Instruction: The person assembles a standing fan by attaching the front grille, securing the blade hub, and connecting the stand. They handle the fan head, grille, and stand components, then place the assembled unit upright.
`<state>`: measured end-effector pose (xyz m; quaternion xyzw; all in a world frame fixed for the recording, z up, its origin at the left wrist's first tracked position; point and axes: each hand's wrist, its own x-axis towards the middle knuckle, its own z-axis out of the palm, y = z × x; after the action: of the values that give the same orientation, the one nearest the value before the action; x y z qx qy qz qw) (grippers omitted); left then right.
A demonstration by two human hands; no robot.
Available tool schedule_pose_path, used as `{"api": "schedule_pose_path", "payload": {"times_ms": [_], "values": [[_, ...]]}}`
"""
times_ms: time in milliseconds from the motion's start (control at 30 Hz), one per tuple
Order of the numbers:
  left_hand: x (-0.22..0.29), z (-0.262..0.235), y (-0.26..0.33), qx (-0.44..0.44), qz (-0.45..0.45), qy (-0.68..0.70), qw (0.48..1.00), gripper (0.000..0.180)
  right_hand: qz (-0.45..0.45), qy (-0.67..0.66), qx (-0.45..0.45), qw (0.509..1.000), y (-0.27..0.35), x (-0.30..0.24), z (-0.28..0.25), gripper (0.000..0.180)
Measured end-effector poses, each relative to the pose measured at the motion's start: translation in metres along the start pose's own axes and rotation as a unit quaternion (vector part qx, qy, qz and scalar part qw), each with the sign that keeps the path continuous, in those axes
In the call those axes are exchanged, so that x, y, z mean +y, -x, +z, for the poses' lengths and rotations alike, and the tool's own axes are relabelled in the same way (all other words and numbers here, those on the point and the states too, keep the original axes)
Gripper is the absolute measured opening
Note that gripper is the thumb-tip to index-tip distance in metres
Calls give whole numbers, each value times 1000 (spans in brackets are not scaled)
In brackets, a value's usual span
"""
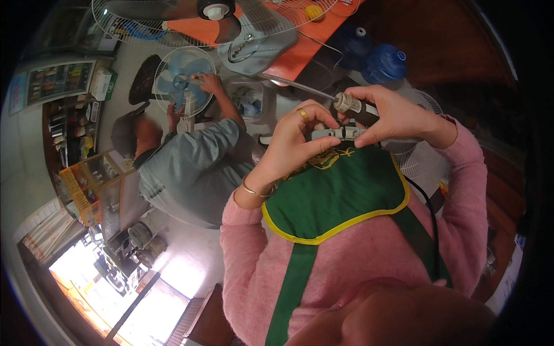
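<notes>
Two bare hands above a green apron [340,196]: left hand [290,143] pinches a small grey part [339,134]; right hand [401,112] grips a long-rodded tool [348,104], thumb against the same part. One grey part sits between the hands. One orange tabletop [300,55] lies beyond. One co-worker [184,167], left, handles a blue-bladed fan [199,66].

Tool [346,104] in right hand [395,112]; jugs [385,64] beyond; co-worker [184,164] at left
</notes>
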<state>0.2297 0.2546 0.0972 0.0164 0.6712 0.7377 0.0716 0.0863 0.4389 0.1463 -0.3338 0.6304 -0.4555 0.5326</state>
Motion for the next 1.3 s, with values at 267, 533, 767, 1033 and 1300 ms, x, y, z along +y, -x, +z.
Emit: {"api": "schedule_pose_path", "payload": {"times_ms": [267,533,767,1033,1300], "values": [[-3,13,-1,49,108,-139,983,18,-33,-8,44,998,6,5,9,38],[-12,20,-1,56,60,33,996,38,-50,21,90,994,4,11,18,36],[-11,13,-7,14,93,-44,995,43,-13,21,49,999,0,8,18,37],[4,5,-11,2,106,-151,983,45,23,-152,49,987,-13,29,26,41],[-16,9,14,280,379,-355,807,35,-18,-171,65,983,-15,32,15,38]]}}
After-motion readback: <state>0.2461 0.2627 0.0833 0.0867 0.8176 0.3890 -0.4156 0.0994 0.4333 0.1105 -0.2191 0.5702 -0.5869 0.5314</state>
